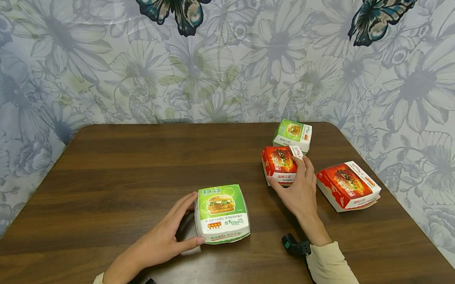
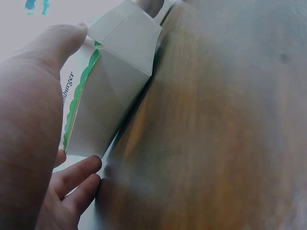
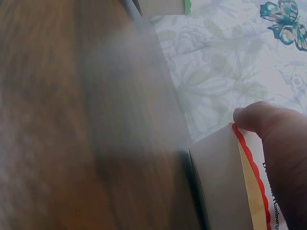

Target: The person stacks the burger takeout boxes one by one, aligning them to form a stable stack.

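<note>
In the head view my left hand [image 1: 164, 239] holds a green-and-white hamburger box [image 1: 222, 214] by its left side, thumb at the near corner and fingers at the far one. The left wrist view shows the box's pale side wall [image 2: 108, 98] between thumb and fingers, low over the tabletop. Farther right, my right hand [image 1: 300, 193] grips a red-and-white hamburger box [image 1: 278, 161], thumb on its near left corner and fingers at its right side. From the right wrist, the thumb lies over that box's red scalloped edge [image 3: 250, 165]; its other fingers are hidden there.
A second green box [image 1: 292, 134] stands just behind the gripped red one, near the table's back edge. Another red box [image 1: 348, 185] lies right of my right hand by the table's right edge. Brown wooden tabletop [image 1: 136, 164] extends leftward; flowered cloth [image 1: 224, 73] hangs behind.
</note>
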`<state>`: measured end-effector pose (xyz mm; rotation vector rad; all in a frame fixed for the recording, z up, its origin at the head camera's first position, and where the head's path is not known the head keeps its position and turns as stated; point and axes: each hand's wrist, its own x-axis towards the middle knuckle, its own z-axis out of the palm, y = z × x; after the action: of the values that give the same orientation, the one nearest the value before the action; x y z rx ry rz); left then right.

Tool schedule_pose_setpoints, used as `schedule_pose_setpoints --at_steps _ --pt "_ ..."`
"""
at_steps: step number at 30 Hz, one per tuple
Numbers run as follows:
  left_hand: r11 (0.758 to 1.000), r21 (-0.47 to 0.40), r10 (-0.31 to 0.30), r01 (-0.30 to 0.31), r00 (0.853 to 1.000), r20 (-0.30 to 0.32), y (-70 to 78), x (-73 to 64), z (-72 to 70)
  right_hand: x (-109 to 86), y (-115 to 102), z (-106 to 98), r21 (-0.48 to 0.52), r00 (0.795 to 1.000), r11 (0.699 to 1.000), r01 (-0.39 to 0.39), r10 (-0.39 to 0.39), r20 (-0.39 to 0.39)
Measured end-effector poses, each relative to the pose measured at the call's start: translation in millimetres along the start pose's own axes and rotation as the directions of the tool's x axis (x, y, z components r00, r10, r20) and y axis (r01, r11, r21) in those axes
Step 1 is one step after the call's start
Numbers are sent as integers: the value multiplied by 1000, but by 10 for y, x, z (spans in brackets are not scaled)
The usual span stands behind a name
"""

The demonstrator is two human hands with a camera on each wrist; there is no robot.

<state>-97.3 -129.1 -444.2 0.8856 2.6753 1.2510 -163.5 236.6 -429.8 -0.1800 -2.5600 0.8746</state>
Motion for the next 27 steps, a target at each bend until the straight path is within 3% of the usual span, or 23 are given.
schedule_pose_setpoints --at_steps 27 --pt "1000 5 1 -1 1000 2 -12 -4 1 -11 -26 -29 43 997 997 58 -56 -52"
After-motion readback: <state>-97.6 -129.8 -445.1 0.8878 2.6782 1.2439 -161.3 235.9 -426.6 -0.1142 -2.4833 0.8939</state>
